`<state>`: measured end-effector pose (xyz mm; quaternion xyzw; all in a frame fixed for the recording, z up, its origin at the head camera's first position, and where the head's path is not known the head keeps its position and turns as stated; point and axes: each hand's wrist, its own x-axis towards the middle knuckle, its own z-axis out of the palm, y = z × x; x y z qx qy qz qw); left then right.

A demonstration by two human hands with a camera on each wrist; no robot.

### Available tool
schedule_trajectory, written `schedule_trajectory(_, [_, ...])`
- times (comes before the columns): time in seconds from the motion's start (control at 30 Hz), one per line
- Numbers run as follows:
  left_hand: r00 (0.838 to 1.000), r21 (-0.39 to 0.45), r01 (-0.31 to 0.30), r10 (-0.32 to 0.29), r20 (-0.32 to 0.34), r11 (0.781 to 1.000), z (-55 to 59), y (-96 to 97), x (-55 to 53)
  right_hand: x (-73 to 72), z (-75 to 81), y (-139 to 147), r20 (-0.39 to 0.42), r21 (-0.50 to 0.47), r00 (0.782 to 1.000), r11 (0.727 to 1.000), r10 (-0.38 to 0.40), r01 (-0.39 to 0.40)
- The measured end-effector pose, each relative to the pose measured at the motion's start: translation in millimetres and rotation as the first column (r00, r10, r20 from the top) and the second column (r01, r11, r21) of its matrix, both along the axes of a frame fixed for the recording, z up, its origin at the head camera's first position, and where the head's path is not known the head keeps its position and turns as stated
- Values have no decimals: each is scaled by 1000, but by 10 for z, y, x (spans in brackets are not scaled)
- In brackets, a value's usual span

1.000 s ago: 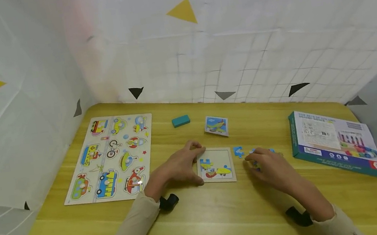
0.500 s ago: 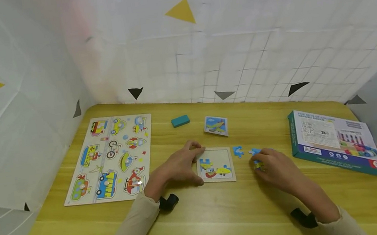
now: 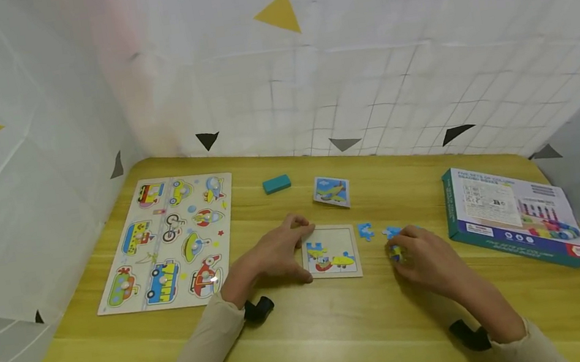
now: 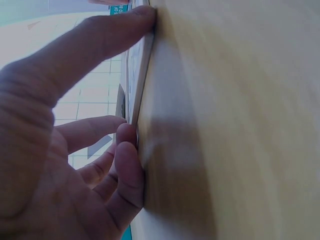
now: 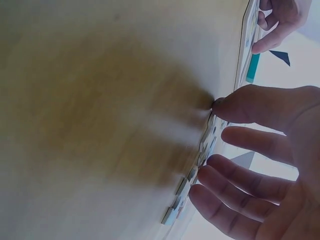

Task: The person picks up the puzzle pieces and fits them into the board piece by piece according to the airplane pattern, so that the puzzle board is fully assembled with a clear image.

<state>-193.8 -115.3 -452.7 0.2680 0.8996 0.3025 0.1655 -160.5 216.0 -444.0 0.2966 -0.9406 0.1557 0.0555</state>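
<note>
A small square wooden puzzle tray lies on the table, with airplane pieces fitted along its lower part and left side. My left hand holds its left edge, thumb at the near corner and fingers at the far one. To the right, my right hand pinches a blue-and-yellow puzzle piece low over the table, largely covered by the fingers. Another blue piece shows just beyond those fingers. Between tray and right hand lies a loose blue piece. The right wrist view shows several pieces beneath the fingers.
A picture card of an airplane stands behind the tray, near a teal block. On the left is a large vehicle peg puzzle board. A flat teal-edged box sits on the right. White sheeting encloses the table's back and sides.
My right hand has drawn slightly right, away from the tray, and the blue-and-yellow piece has turned in its fingers. The left hand and tray have stayed put.
</note>
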Motion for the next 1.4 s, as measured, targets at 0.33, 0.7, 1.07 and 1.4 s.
schedule_trajectory(0.33, [1000, 3, -8, 8, 6, 1000, -6, 2, -5, -22, 7, 6, 6, 5, 1000, 1000, 12, -12])
schedule_trajectory(0.7, [1000, -2, -11, 11, 6, 1000, 4, 3, -14, -17, 14, 14, -9, -30, 1000, 999, 22, -23])
schedule_trajectory(1.07, [1000, -2, -9, 9, -1, 1000, -5, 0, -15, -10, -2, 16, -11, -27, 1000, 1000, 6, -6])
schedule_trajectory(1.4, [1000, -12, -17, 17, 5, 1000, -3, 9, -16, -32, -25, -3, -22, -52, 1000, 998, 18, -19])
